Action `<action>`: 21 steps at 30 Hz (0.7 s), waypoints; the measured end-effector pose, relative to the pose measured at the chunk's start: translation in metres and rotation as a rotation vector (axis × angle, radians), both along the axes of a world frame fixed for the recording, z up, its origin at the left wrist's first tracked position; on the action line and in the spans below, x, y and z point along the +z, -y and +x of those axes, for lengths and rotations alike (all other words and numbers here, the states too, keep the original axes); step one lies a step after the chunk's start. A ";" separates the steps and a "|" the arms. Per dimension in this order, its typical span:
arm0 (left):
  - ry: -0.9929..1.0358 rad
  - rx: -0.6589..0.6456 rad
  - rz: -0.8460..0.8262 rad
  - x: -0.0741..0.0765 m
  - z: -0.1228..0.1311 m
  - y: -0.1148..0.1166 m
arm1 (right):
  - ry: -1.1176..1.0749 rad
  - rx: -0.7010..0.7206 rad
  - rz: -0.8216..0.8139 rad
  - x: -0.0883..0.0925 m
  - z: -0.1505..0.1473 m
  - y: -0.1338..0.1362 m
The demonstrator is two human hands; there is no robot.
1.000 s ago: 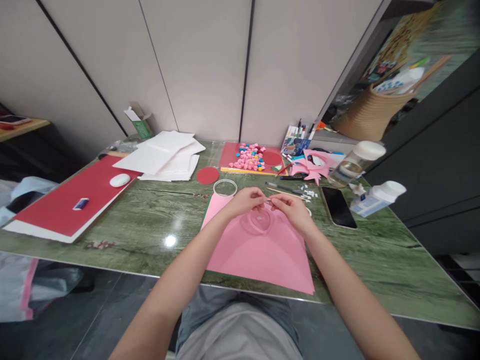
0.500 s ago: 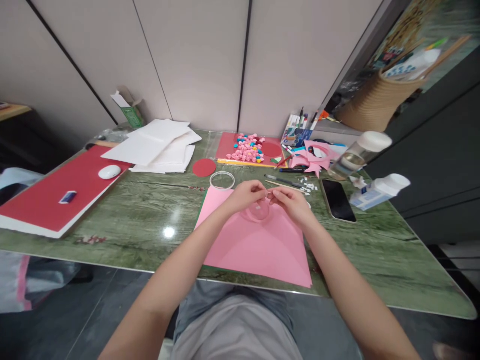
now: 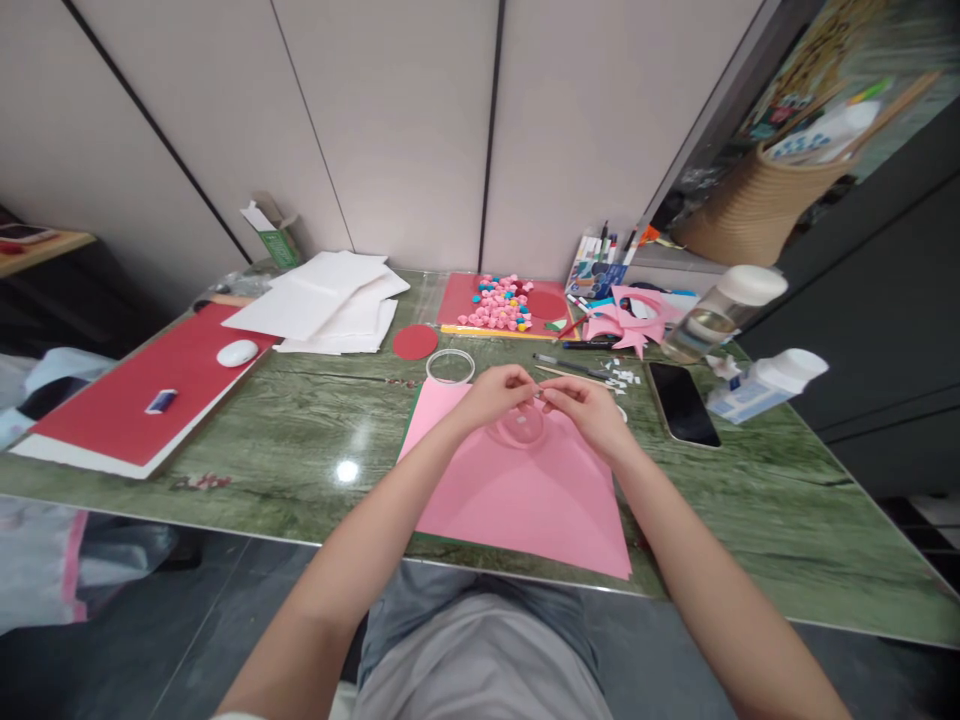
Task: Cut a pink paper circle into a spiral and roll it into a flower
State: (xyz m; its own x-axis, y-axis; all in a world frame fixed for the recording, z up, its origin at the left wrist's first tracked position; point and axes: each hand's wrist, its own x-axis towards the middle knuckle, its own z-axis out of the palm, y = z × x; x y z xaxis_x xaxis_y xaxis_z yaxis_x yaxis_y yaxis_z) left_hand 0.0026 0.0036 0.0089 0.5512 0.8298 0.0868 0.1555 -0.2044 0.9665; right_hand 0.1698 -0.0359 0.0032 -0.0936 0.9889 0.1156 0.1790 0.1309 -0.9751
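Observation:
My left hand (image 3: pixel 504 393) and my right hand (image 3: pixel 579 400) meet fingertip to fingertip above a pink sheet (image 3: pixel 517 500). Both are closed in a pinch; what sits between the fingertips is too small to make out. Just below them a clear round dish (image 3: pixel 519 428) lies on the pink sheet, with a small pale piece in its middle. Beyond my left hand is a white ring (image 3: pixel 450 367). Small white paper bits (image 3: pixel 621 376), a pen (image 3: pixel 559 362) and a thin wooden stick (image 3: pixel 570 376) lie just past my right hand.
Pink and blue beads or buds (image 3: pixel 499 303) are heaped on a red sheet at the back. Right of my hands stand or lie a phone (image 3: pixel 684 404), a clear bottle (image 3: pixel 709 325) and a white bottle (image 3: pixel 769 385). White papers (image 3: pixel 315 300) and a red board (image 3: pixel 120 410) lie left.
The view has shifted slightly, so the table things appear a little farther right and lower. My hands stay pinched together over the dish.

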 end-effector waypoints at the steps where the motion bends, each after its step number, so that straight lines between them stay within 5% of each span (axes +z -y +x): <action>1: -0.006 0.002 0.005 0.000 0.000 0.000 | -0.002 -0.001 0.000 0.000 0.000 0.000; 21: -0.006 -0.011 0.026 0.001 0.001 0.001 | 0.001 -0.010 0.017 -0.003 -0.001 -0.001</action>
State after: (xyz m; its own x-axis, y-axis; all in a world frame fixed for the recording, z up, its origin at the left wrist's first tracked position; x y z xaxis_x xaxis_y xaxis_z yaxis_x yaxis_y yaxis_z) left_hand 0.0036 0.0026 0.0095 0.5609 0.8212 0.1053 0.1584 -0.2312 0.9599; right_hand 0.1692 -0.0346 0.0003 -0.0841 0.9876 0.1327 0.1813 0.1461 -0.9725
